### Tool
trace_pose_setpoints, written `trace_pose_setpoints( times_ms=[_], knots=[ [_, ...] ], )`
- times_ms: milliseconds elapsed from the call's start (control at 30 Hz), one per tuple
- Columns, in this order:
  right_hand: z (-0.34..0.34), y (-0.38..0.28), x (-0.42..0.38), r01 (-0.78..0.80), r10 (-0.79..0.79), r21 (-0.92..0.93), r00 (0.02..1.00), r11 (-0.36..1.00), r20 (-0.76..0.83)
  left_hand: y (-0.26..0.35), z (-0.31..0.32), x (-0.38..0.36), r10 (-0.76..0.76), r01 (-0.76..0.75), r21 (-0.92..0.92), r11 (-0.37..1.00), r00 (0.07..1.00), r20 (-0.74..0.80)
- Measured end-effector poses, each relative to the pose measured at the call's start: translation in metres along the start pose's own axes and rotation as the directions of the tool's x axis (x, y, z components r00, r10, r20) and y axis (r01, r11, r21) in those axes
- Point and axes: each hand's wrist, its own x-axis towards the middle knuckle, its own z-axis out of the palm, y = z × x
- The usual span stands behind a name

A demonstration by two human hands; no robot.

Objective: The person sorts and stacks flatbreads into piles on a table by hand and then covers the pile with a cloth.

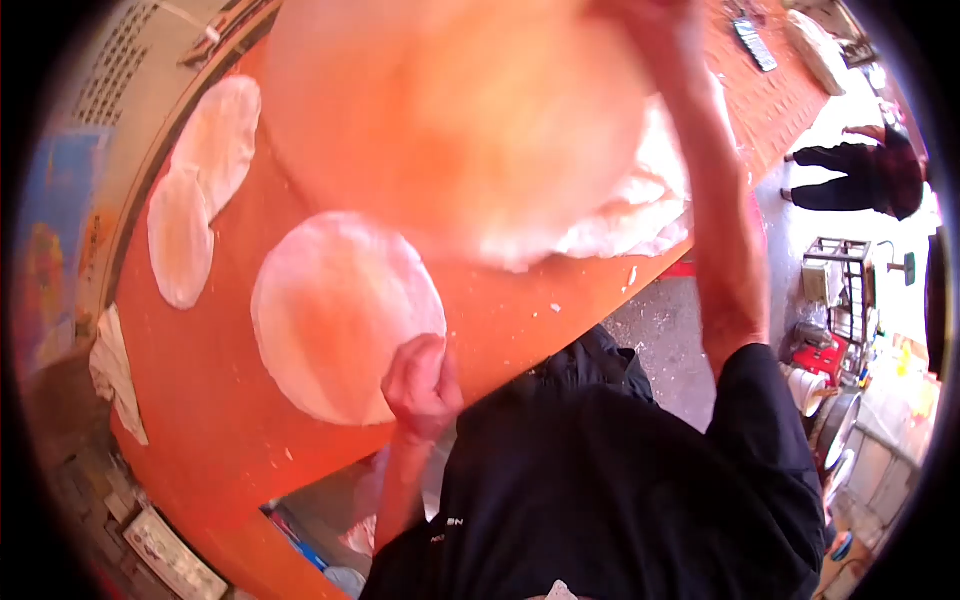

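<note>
A large round sheet of dough, smeared by motion, fills the top middle of the head view and looks raised off the table. At its upper right edge my right hand grips it, with the fingers blurred. Below lies a smaller round dough sheet, flat on the orange table. My left hand is closed at its right edge, fingers curled on the rim. Partly behind the large sheet, a crumpled white heap of dough or cloth sits near the table's edge.
Two overlapping thin dough pieces lie at the left of the table. A whitish cloth hangs at its left edge. A remote-like dark object is at the far right. Another person stands beyond, near a metal rack.
</note>
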Motion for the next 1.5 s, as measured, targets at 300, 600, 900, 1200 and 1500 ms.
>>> trace_pose_setpoints(
  times_ms=[300,600,900,1200,1500],
  knots=[
    [-0.078,0.042,-0.084,-0.159,-0.004,-0.908,0.985,0.387,-0.174,-0.048,0.008,-0.067,-0.348,0.249,0.34,0.907,0.898,0.27],
    [0.172,0.045,-0.263,-0.741,0.837,-0.394,0.45,0.544,0.31,-0.07,0.011,-0.1,-0.302,0.189,0.339,0.921,0.899,0.317],
    [0.224,0.072,-0.276,-0.55,0.738,-0.494,0.531,0.673,0.415,-0.054,-0.001,-0.103,-0.349,0.241,0.453,0.858,0.921,0.171],
    [0.149,-0.058,-0.111,-0.542,0.586,-0.223,0.754,0.81,0.296,-0.021,-0.022,-0.05,-0.061,0.053,0.283,0.958,0.998,0.022],
    [-0.108,0.014,-0.099,-0.595,0.367,-0.746,0.794,0.3,-0.485,-0.075,0.001,-0.051,-0.321,0.279,0.24,0.93,0.934,0.158]
  ],
)
